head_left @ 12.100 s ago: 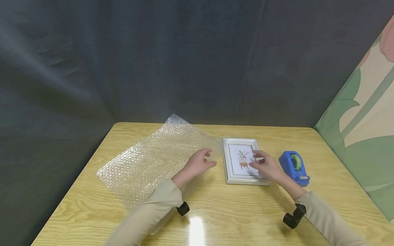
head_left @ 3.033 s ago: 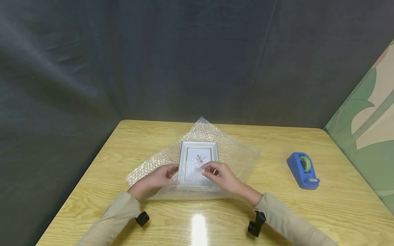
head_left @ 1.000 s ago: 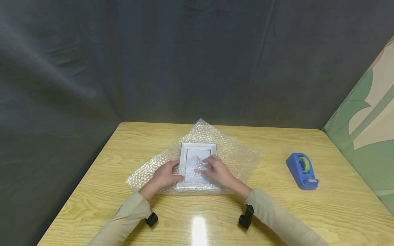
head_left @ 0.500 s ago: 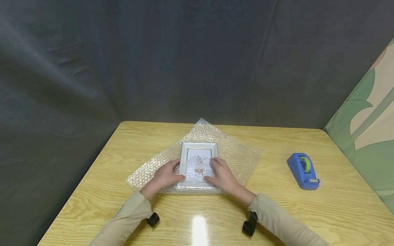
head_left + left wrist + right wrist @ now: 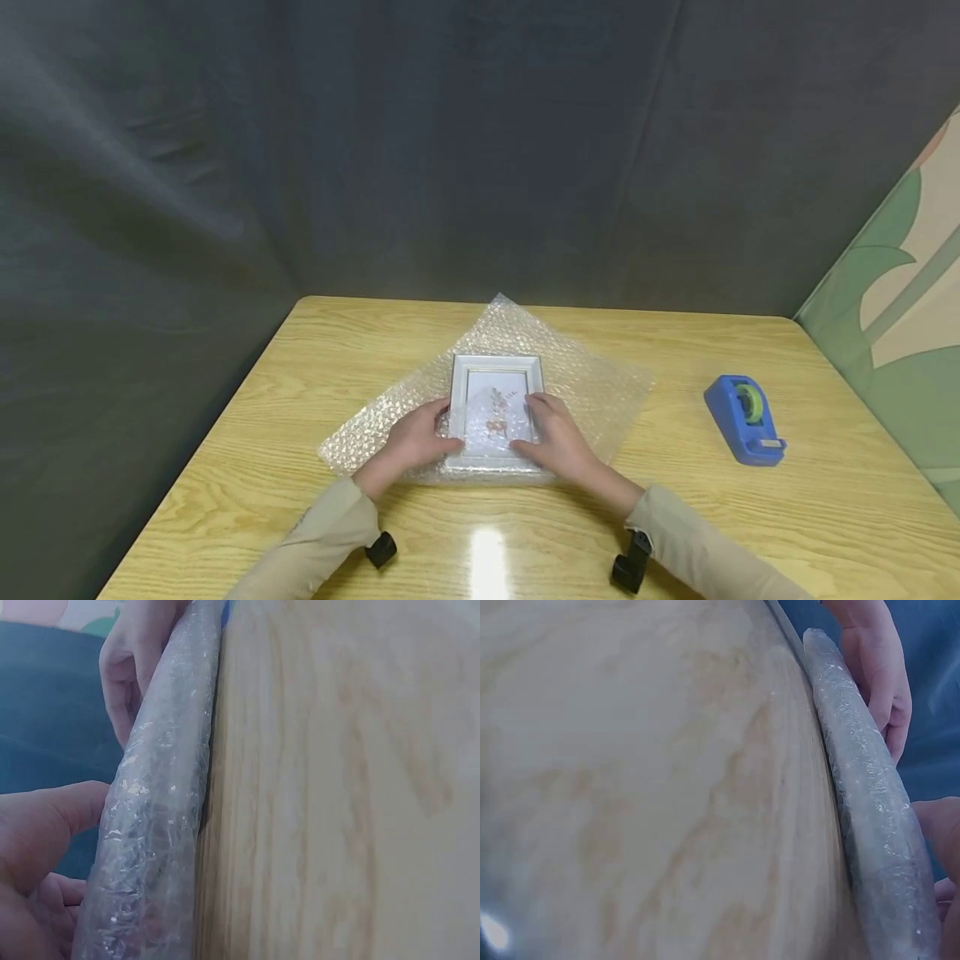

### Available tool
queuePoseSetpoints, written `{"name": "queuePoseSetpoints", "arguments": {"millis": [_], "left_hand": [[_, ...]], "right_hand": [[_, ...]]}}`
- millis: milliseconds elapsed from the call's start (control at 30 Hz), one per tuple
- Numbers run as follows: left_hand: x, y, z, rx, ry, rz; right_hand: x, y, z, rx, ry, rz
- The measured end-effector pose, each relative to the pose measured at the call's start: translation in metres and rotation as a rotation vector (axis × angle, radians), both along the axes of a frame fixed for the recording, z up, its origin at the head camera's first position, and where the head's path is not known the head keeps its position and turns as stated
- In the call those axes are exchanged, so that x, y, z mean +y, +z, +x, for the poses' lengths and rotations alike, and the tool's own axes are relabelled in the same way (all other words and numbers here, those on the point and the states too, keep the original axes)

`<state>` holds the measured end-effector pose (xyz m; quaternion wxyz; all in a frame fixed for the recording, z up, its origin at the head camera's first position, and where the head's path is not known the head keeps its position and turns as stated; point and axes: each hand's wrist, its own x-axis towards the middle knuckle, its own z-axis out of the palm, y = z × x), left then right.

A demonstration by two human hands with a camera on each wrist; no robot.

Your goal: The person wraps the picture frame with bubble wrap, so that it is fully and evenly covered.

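A silver-white picture frame [image 5: 496,363] with a plant print lies on a sheet of bubble wrap [image 5: 555,354] in the head view. The near part of the sheet is folded up over the lower part of the frame. My left hand [image 5: 415,437] grips the left side through the wrap, thumb on the front. At the right side, my right hand [image 5: 558,440] holds frame and wrap, its thumb over the print's lower right. Both wrist views show the folded edge of bubble wrap [image 5: 150,817] running along the frame's near side, with thumbs pressed on its top.
A blue tape dispenser [image 5: 742,421] with a green roll stands at the right of the wooden table [image 5: 262,467]. A dark curtain [image 5: 480,150] hangs behind, and a floral panel [image 5: 900,333] borders the right.
The frame, earlier lying right of the bubble wrap, now sits on it, with the near flap folded over. My right hand has moved from over the print to the frame's right side.
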<state>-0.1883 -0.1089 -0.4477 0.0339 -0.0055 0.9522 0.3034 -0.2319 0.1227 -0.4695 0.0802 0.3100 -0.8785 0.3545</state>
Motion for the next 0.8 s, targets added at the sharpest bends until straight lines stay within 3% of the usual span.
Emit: {"name": "queuePoseSetpoints", "arguments": {"millis": [100, 200, 300, 400, 533, 667, 800], "left_hand": [[0.003, 0.001, 0.002, 0.010, -0.002, -0.006], [0.005, 0.002, 0.002, 0.007, 0.006, -0.002], [0.005, 0.004, 0.003, 0.007, 0.011, 0.001], [0.006, 0.004, 0.003, 0.005, 0.009, 0.002], [0.008, 0.003, 0.003, -0.015, -0.005, 0.012], [0.009, 0.001, 0.002, -0.021, -0.009, 0.018], [0.008, 0.002, 0.003, -0.010, -0.004, 0.020]], "right_hand": [[0.002, 0.004, -0.001, 0.007, 0.011, 0.007], [0.003, 0.013, -0.011, 0.034, 0.044, 0.034], [0.004, 0.024, -0.034, 0.013, 0.104, 0.046], [0.005, 0.031, -0.066, -0.070, 0.143, 0.024], [0.009, 0.031, -0.104, -0.153, 0.117, -0.005], [0.010, 0.027, -0.126, -0.209, 0.095, -0.035], [0.006, 0.023, -0.141, -0.194, 0.084, -0.037]]}}
